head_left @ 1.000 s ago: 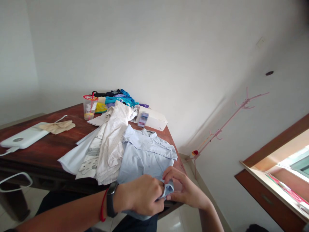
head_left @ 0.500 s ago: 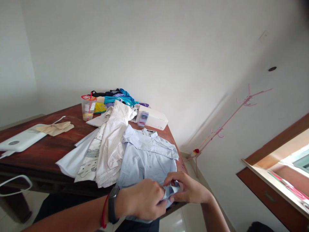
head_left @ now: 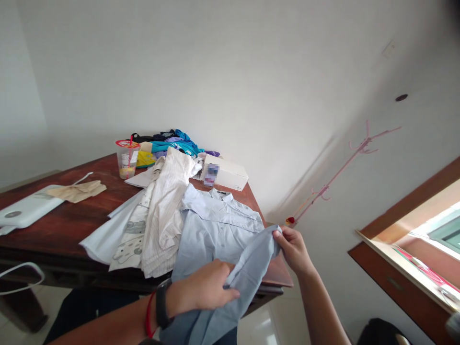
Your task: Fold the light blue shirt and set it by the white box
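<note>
A light blue button-up shirt (head_left: pixel 201 239) lies on the near right part of the table, its collar toward the white box and its lower end hanging over the front edge. My right hand (head_left: pixel 293 247) pinches the shirt's hem corner and holds it raised to the right. Lower down, my left hand (head_left: pixel 204 287), with a black band and a red string at the wrist, is closed on a fold of the same shirt. Left of it lie a cream striped shirt (head_left: pixel 167 206) and a white garment with a grey print (head_left: pixel 132 239), overlapping.
On the dark red table (head_left: pixel 86 215) are a white power bank (head_left: pixel 28 206), brown paper napkins (head_left: pixel 77 190), a plastic cup (head_left: pixel 127 160), a white box (head_left: pixel 228 172) and a heap of coloured clothes (head_left: pixel 176 143). A pink coat stand (head_left: pixel 336 177) leans in view at right.
My right hand has moved up and right, drawing the shirt's hem corner out into a raised flap. My left hand has shifted slightly left and stays closed on the cloth.
</note>
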`<action>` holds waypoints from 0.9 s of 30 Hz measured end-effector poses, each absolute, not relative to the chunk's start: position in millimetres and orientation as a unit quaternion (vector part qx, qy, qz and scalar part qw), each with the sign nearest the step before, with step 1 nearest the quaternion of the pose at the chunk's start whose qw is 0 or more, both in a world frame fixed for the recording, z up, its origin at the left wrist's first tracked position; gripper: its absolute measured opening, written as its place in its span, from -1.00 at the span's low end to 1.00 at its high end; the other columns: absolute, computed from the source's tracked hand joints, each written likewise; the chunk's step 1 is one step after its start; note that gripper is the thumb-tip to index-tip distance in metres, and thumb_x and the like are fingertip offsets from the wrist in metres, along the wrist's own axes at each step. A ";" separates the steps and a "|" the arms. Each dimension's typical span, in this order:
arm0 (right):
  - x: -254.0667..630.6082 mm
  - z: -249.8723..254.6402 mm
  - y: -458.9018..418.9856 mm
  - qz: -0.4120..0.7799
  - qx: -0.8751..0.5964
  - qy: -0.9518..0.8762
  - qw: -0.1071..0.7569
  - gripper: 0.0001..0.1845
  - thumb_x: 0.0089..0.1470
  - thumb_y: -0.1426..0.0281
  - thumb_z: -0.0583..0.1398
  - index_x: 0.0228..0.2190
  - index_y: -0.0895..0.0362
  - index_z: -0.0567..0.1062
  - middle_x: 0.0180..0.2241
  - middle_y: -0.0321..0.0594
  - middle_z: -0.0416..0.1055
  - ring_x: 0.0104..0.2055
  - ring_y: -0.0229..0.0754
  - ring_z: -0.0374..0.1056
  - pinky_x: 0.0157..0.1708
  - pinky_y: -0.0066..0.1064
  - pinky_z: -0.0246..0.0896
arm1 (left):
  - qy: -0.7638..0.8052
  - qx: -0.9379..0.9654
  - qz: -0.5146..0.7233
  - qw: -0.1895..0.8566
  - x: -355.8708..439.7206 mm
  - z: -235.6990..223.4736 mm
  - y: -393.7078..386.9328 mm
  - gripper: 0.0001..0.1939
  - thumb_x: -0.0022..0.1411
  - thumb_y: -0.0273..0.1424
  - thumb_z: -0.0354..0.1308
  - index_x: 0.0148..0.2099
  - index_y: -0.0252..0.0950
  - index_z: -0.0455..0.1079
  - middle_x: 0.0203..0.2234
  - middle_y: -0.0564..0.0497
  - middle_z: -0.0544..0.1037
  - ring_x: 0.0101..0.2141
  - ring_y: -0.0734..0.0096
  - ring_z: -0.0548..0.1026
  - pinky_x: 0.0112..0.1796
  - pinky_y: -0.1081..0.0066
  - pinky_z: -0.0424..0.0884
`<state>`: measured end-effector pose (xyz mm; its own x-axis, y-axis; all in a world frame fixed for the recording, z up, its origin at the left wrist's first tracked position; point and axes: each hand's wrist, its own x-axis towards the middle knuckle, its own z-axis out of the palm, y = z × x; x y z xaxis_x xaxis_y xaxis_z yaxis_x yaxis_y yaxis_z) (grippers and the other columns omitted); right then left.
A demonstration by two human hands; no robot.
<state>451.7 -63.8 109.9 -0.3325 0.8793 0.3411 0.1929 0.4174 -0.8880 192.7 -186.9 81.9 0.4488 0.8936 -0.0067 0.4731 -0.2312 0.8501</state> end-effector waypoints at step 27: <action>453.4 115.4 -35.2 0.390 -0.360 -0.568 0.629 -0.64 0.07 0.04 0.38 -0.37 0.05 0.50 -0.50 -0.37 0.35 -0.48 -0.30 0.20 -0.49 -0.51 0.16 | 0.485 0.625 0.359 0.494 122.4 56.6 -203.0 -0.39 0.11 -0.13 0.39 0.13 -0.23 0.32 -0.47 0.20 0.27 -0.45 0.46 0.29 -0.33 0.46 0.24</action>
<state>453.4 -35.2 115.4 0.0508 0.8991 0.4347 -0.0823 0.4376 -0.8954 122.4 -203.0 56.6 0.2703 0.9623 -0.0300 0.2519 -0.0406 0.9669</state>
